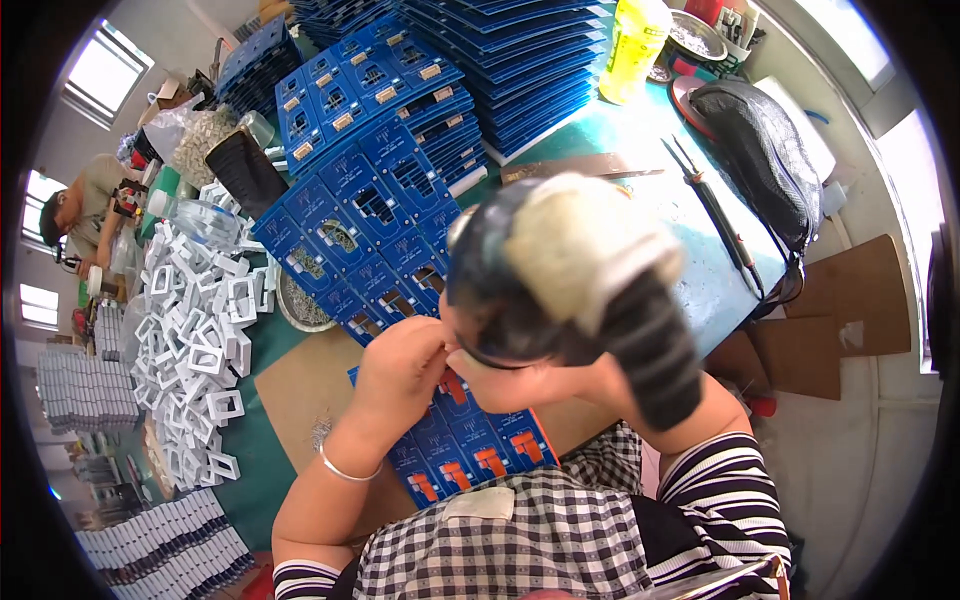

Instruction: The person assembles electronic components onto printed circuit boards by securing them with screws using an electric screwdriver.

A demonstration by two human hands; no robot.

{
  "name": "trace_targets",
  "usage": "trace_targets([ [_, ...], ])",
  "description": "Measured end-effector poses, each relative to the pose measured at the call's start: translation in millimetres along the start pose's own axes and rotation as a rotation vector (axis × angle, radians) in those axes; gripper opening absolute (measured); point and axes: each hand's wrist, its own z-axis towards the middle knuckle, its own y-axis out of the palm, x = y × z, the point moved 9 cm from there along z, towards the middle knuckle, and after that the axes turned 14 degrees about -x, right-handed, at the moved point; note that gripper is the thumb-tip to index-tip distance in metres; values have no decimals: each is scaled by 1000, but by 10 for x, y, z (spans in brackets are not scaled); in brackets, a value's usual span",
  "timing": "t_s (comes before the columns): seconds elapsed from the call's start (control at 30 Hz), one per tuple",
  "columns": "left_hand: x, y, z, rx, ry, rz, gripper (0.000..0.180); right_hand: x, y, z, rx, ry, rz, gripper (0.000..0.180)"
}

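My left hand (405, 365) is closed, fingers curled together over a blue circuit board panel (455, 435). What its fingertips hold, if anything, is hidden. My right hand (505, 385) meets it from the right, close to the left fingertips. A large blurred black and cream shape (590, 250) covers much of the right hand, so its fingers cannot be read. Orange parts (490, 460) sit in a row along the panel's near edge. One more orange part (453, 386) shows just under the hands. Beyond my hands lies another blue panel (350, 200) with cutouts.
Stacked blue panels (510, 70) rise at the back. White plastic frames (200, 330) are heaped at left, near a metal bowl (300, 305). A soldering iron (715, 210), black bag (750, 150) and yellow bottle (633, 50) stand right. Another person (95, 205) works far left.
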Motion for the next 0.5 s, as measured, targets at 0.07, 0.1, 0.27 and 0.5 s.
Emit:
trace_targets([
  [0.07, 30, -113, -80, -6, -38, 34, 27, -13, 3, 60, 57, -76, 24, 74],
  [0.1, 33, -144, -128, -12, -62, 71, 28, -76, -12, 86, 122, -155, 38, 74],
  [0.27, 70, -133, -260, -13, -104, -19, 24, 115, 150, 82, 124, 19, 49, 57],
  [0.5, 245, 202, -265, -76, -23, 71, 10, 529, -121, -210, 420, -4, 896, 41],
])
